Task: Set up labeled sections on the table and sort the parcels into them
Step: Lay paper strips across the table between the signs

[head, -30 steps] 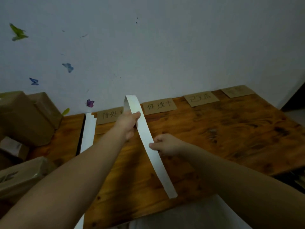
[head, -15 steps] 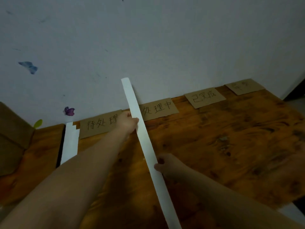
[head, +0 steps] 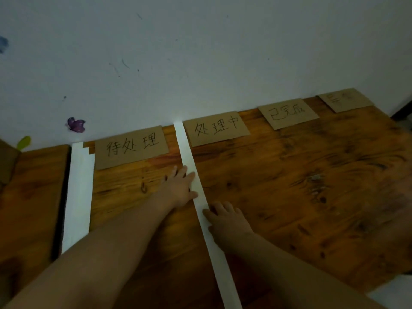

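Strip's axis: the narrow white paper strip lies lengthwise from the foot of the wall to the near edge of the bench, its near end slanting to the right.
Strip's place: flat on the wood, its far end between the cardboard label reading 待处理 and the cardboard label reading 处理中, touching the latter's left edge.
Left hand: the left hand is spread flat, fingers straight, pressing on the strip's left edge at about its middle.
Right hand: the right hand sits just nearer, on the strip's right side, fingers released and laid down with the tips on the paper; it grasps nothing.
Materials: thin matte paper, straight-edged; rectangular brown cardboard labels with dark handwriting; the bench is glossy, knotted orange-brown wood.
Other labels: 已完成 and a fourth label, its writing unreadable, follow to the right along the wall.
Wide strip: a broader white strip lies parallel at the left, beside a dark gap in the bench.
Change: half a second ago the strip's far end stood raised against the wall, held by the left hand near the labels; now it is down flat and both hands press it.
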Available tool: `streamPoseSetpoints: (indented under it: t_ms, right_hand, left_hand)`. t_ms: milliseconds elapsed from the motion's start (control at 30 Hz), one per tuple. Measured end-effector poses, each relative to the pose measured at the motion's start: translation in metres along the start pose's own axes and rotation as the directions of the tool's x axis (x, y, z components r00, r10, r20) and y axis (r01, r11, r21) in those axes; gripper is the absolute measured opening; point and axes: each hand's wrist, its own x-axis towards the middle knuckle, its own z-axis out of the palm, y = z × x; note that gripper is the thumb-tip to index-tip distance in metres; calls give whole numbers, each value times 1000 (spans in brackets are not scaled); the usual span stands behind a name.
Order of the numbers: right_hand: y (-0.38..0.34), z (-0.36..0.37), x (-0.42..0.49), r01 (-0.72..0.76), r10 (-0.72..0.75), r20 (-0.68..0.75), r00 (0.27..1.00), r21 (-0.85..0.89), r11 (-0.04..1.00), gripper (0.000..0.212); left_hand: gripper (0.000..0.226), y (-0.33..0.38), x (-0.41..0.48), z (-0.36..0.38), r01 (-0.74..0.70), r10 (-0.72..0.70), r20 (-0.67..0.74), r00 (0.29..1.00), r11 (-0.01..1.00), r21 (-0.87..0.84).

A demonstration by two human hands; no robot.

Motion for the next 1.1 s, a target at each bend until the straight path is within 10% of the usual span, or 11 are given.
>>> streamPoseSetpoints:
  t_ms: [767,1100]
  right_hand:
    - [-139,-48,-77,360,-362,45,931,53,931,60]
    - [-266,77,-124,165,-187,140,972,153,974,73]
  left_hand:
    - [80,-78,-308,16,565,-598,40,801,731,-383]
    - [33,-87,-377,82,387,-459,27,888,716,-581]
